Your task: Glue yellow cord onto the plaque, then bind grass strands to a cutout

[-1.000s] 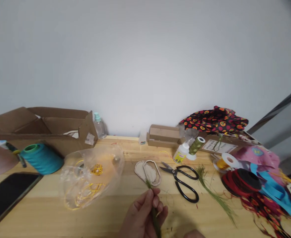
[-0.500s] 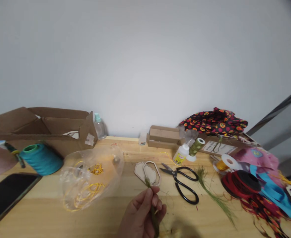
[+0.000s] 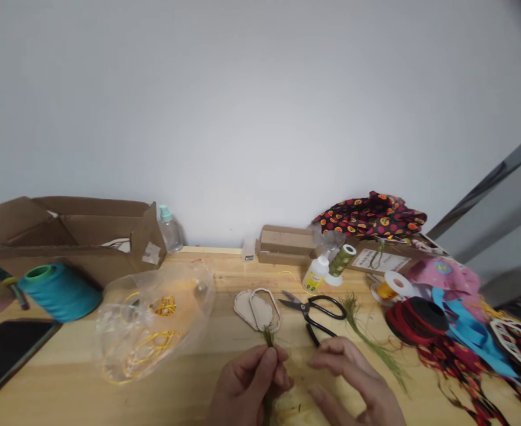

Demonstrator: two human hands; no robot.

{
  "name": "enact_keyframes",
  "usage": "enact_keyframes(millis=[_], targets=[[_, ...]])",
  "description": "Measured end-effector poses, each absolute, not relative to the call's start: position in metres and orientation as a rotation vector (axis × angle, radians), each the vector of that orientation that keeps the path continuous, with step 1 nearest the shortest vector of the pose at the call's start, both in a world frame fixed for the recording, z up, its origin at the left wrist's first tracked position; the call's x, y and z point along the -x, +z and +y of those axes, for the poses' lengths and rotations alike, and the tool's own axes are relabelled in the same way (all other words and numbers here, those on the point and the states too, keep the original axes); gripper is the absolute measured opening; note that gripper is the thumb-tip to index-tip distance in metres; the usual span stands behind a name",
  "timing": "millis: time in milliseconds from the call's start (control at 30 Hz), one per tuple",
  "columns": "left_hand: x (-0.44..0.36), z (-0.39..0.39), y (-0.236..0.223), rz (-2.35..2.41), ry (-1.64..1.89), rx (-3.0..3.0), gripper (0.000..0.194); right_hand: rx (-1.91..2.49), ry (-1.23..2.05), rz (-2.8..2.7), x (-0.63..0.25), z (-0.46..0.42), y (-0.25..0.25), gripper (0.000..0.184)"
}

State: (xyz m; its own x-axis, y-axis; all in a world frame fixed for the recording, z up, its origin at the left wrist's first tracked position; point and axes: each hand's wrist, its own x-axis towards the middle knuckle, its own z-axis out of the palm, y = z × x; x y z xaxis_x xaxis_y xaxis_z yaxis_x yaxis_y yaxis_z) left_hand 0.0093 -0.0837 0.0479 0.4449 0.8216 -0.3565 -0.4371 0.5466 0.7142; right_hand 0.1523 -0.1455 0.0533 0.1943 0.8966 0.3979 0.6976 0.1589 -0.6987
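the right hand (image 3: 362, 377) now comes into view, fingers apart by the black scissors (image 3: 304, 307), so it seems both hands can work on the green threads (image 3: 268, 337), which the left hand (image 3: 252, 378) pinches above the wooden table (image 3: 163, 402).

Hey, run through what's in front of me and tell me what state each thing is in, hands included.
Left hand, closed around a green thread bundle
Right hand, fingers parted, holding nothing visible
Black-handled scissors, lying with blades slightly parted
Larger cardboard box, open at the top
Smartphone, screen dark
Clear plastic bag, lying with yellow cord inside
Turquoise-capped bottle, upright, cap on
Yellow-labelled white bottle, upright
Second green bundle, lying loose
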Motion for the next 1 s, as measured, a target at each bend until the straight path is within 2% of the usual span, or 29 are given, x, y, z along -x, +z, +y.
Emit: enact_keyframes(millis=[100,233,500,733,867,1000], targets=[[-0.007,-0.084,0.049,0.826,0.786,-0.718,0.028,1.508,0.195,-1.577,-0.136,-0.129,0.065,0.013],[-0.004,-0.083,0.052,0.81,0.732,-0.839,0.034,1.467,0.168,-1.544,-0.122,-0.118,0.068,0.006],[0.0,-0.082,0.052,0.803,0.674,-0.948,0.033,1.46,0.371,-1.37,-0.122,-0.117,0.068,0.01],[0.001,-0.081,0.051,0.823,0.698,-0.924,0.031,1.515,0.372,-1.31,-0.126,-0.121,0.061,0.002],[0.001,-0.081,0.049,0.84,0.753,-0.913,0.032,1.634,0.374,-1.165,-0.137,-0.126,0.047,0.011],[-0.001,-0.082,0.047,0.845,0.747,-0.978,0.033,1.537,0.331,-1.31,-0.14,-0.128,0.052,0.012]])
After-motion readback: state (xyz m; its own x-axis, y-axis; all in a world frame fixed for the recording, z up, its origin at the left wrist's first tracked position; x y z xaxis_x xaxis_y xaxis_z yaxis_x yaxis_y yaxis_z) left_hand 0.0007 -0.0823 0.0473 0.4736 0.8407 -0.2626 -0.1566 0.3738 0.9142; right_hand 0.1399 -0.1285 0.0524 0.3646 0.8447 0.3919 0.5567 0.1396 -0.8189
